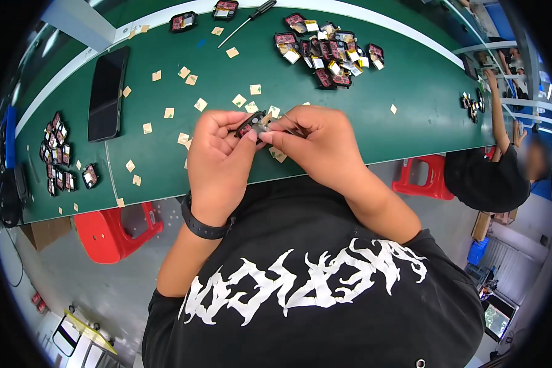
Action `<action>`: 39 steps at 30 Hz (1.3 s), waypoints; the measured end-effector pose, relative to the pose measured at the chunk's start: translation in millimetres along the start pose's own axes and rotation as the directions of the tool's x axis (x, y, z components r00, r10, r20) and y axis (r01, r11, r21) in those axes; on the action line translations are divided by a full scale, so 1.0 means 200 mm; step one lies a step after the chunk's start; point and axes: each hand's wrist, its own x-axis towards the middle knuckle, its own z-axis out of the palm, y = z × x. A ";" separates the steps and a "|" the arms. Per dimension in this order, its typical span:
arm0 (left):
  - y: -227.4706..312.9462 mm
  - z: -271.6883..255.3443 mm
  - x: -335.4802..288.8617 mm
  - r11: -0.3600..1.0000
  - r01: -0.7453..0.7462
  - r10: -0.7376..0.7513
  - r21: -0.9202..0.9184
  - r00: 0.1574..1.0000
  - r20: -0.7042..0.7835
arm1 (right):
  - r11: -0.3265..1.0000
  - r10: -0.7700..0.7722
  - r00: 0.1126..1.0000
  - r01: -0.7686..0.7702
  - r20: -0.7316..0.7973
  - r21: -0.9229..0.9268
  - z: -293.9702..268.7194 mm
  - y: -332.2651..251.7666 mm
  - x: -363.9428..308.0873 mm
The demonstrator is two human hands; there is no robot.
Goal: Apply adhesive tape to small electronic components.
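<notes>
My left hand and my right hand meet above the near edge of the green table. Together they pinch one small black-and-red part with a pale tab on it. The left thumb and fingers hold its left side, and the right fingertips press on its right end. A black band sits on my left wrist. Small tan paper squares lie scattered on the table just beyond my hands.
A heap of the same small parts lies far right, a row of them at far left. A black phone and a screwdriver lie on the table. Red stools stand below. Another person sits right.
</notes>
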 end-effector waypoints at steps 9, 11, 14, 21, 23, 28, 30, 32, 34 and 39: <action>-0.02 -0.02 -0.01 0.995 -0.089 0.091 -0.040 0.995 0.047 | 0.989 -0.111 0.993 0.106 -0.045 -0.103 0.04 0.02 0.01; -0.01 -0.02 -0.02 0.996 -0.077 0.079 -0.033 0.996 0.043 | 0.991 -0.073 0.997 0.071 -0.017 -0.116 0.03 0.00 0.01; -0.01 -0.04 -0.02 0.998 -0.053 0.055 -0.038 0.997 0.047 | 0.992 0.122 0.992 -0.123 0.042 0.038 0.02 0.00 0.03; 0.01 -0.05 -0.02 0.998 -0.042 0.048 -0.055 0.993 0.105 | 0.982 0.037 0.999 -0.032 -0.024 0.184 0.01 0.03 0.12; 0.02 -0.04 -0.04 0.996 -0.056 0.062 -0.069 0.994 0.092 | 0.991 0.080 0.991 -0.091 0.105 0.102 0.00 0.01 0.13; -0.03 -0.05 -0.01 1.000 -0.008 0.008 -0.002 0.988 0.152 | 0.996 0.089 0.995 -0.089 0.042 -0.003 0.00 0.08 0.09; -0.03 -0.04 -0.04 0.996 -0.023 0.006 0.088 0.982 0.189 | 0.983 0.127 0.986 -0.140 0.110 0.121 -0.01 0.05 0.06; -0.01 -0.03 -0.06 0.990 0.024 -0.058 0.139 0.968 0.246 | 0.931 0.066 0.982 -0.124 0.176 0.343 -0.01 0.06 0.04; 0.06 -0.03 -0.08 0.959 0.024 -0.094 0.283 0.967 0.236 | 0.941 0.048 0.978 -0.113 0.204 0.320 -0.02 0.11 0.05; 0.07 -0.08 -0.07 0.972 0.168 -0.208 0.162 0.940 0.272 | 0.946 0.016 0.964 -0.100 0.265 0.307 -0.01 0.13 0.04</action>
